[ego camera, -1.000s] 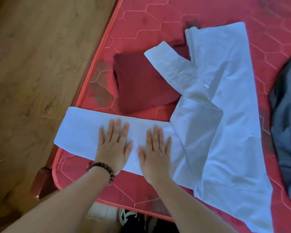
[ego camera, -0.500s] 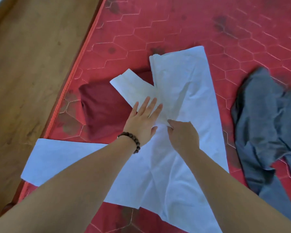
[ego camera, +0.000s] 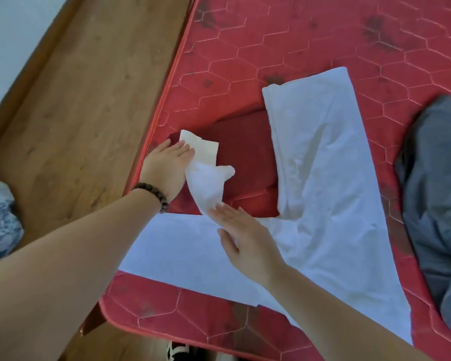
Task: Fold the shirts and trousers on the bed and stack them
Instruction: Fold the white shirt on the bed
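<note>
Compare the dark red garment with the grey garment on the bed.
The dark red folded garment lies as a neat flat rectangle; the grey crumpled garment sprawls unfolded, full of wrinkles. The red one sits near the mattress's left edge, partly under the white shirt; the grey one lies at the right, running out of the frame. Both rest on the red quilted mattress, and neither hand touches them.
</note>
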The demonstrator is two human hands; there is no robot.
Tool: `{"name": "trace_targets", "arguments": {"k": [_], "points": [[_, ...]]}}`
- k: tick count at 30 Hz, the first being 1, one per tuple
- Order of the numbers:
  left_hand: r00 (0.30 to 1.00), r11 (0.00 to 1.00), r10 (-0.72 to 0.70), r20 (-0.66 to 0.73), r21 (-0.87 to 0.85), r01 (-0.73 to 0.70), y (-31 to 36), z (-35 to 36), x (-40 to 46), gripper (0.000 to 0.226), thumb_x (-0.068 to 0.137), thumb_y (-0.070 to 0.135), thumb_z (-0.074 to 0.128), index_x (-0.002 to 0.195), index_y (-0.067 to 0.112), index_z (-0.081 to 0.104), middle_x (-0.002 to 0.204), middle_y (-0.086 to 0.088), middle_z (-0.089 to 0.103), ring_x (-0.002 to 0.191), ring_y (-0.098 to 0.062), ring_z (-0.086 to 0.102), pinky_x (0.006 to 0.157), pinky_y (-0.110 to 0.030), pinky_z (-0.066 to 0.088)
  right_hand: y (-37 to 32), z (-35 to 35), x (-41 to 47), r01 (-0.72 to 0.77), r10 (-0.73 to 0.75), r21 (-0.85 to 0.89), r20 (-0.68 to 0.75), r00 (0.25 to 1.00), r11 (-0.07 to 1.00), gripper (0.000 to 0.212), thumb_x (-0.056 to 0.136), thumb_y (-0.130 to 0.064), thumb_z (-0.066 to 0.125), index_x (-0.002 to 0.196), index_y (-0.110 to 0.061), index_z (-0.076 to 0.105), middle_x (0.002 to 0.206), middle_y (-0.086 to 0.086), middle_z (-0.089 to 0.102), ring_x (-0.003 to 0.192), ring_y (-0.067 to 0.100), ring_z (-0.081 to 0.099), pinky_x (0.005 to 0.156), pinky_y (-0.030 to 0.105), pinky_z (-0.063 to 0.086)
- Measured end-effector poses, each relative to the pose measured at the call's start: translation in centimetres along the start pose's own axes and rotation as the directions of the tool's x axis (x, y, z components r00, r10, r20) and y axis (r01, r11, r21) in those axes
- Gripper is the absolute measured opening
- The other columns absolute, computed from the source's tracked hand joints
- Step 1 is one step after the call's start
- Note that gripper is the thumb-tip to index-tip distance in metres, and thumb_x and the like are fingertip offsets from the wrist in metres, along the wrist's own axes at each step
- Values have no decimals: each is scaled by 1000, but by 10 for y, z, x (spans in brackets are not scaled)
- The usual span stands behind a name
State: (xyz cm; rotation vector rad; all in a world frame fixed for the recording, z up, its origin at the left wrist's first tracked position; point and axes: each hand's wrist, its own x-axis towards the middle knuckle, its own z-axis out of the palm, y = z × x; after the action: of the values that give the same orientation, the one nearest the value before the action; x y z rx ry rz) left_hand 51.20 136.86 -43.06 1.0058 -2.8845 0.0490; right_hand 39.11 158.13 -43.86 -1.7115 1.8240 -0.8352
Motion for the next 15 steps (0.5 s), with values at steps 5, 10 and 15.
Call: {"name": "trace_targets", "arguments": {"k": [5,10,15], "points": [[1000,1000,13,-15,24,-13,-52,-22,-58,31,69,-7,72,99,-2,72,109,-19,70,104,-33,67,99,-47,45,-15,58,-14,-103,144,-241,156,977,965,80,91,-14,52,153,-28,3,160,1,16,148,18,15,120,44,18],[998,998,47,46,37,-48,-83,-19,-133,39,61,-7,78,99,-7,68,109,-22,69,104,-33,67,98,-46,46,-24,103,-30,-159,241,-492,107,965,856,104,72,-7,73,153,-21,10,156,7,29,143,24,31,114,48,28],[966,993,25,257,105,-53,-93,6,-180,39,47,-16,73,81,-2,61,71,-14,68,77,-30,71,90,-45,52,-10,117,-42,-225,295,-563,34,955,795,104,67,-1,72,152,-18,15,154,9,34,140,27,37,112,43,32]]}}
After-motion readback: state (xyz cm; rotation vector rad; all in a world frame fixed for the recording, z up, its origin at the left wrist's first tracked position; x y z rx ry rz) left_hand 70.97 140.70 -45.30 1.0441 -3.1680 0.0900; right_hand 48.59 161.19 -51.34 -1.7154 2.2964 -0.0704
